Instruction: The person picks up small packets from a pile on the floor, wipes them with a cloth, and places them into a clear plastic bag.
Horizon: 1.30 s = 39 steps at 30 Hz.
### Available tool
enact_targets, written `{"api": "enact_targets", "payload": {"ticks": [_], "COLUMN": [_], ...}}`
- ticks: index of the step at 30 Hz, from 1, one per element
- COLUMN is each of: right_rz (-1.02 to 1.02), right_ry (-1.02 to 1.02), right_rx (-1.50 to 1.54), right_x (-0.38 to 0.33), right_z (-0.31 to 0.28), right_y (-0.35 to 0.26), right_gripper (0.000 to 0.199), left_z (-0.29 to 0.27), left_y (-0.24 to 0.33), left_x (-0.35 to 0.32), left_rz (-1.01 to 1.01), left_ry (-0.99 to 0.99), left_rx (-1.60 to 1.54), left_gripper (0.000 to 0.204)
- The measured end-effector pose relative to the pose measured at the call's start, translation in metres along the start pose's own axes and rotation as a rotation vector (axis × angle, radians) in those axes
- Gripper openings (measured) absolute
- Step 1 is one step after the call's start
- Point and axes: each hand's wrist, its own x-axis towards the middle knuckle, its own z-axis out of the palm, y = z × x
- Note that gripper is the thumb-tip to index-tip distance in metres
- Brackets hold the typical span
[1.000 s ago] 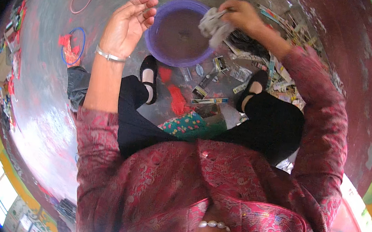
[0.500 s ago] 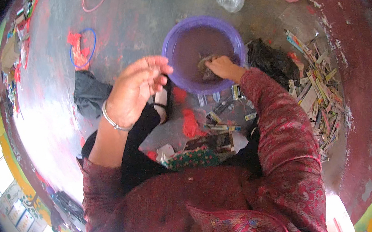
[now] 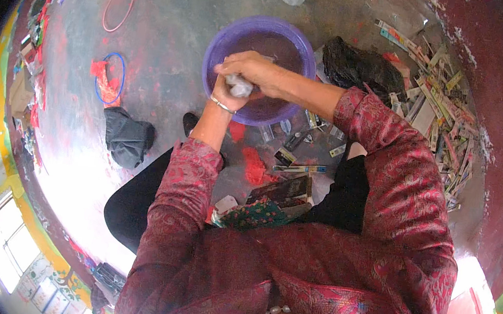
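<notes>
I hold both hands together over the purple basin [image 3: 214,57], which sits on the grey floor [image 3: 172,38] just in front of my knees, so whatever drips from my hands falls back into it. My left hand [image 3: 226,95] comes up from below with its bangle at the wrist and is clenched around a small whitish wad [image 3: 238,85], which looks like wet cloth or paper. My right hand [image 3: 252,68] reaches across from the other side and closes over the top of the same wad, so the two hands press it between them right above the dark liquid in the basin. I cannot tell how tightly the right fingers bite, since the left hand hides the underside

I sit low with my legs apart, and that leaves the basin within easy reach between them. A heap of narrow printed strips [image 3: 441,112] lies well off to my right by the wall, beside a black bag [image 3: 359,66]. Near my right knee a flat dark packet [image 3: 285,190] rests on the floor, close enough to pick from. To my left a dark grey cloth [image 3: 127,135] and a blue ring [image 3: 109,78] lie apart from the work, out of the way of splashes
</notes>
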Motion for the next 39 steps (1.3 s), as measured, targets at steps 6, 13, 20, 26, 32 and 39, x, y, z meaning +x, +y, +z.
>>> {"api": "enact_targets", "payload": {"ticks": [6, 13, 20, 26, 32, 39], "right_rz": [-0.190, 0.049, 0.141, 0.005, 0.082, -0.239], "right_ry": [0.430, 0.684, 0.713, 0.632, 0.563, 0.365], "right_rx": [-0.574, -0.940, -0.846, -0.963, -1.177, -1.817], "right_x": [-0.007, 0.025, 0.045, 0.042, 0.057, 0.038], "right_z": [0.019, -0.023, -0.054, -0.020, -0.116, -0.109], "right_y": [0.032, 0.051, 0.046, 0.076, 0.075, 0.089], "right_gripper": [0.027, 0.035, 0.046, 0.040, 0.035, 0.025], "left_z": [-0.038, 0.004, 0.035, -0.005, -0.007, -0.069], "left_y": [-0.020, -0.025, -0.040, -0.026, -0.001, -0.026], "left_x": [0.028, 0.034, 0.027, 0.026, 0.007, 0.053], "left_rz": [0.122, 0.163, 0.199, 0.109, 0.081, 0.239], "left_ry": [-0.269, 0.122, 0.380, 0.188, 0.292, 0.489], "left_rx": [-0.144, -0.213, -0.125, -0.165, 0.263, 1.599], "left_gripper": [0.048, 0.029, 0.029, 0.031, 0.032, 0.073]}}
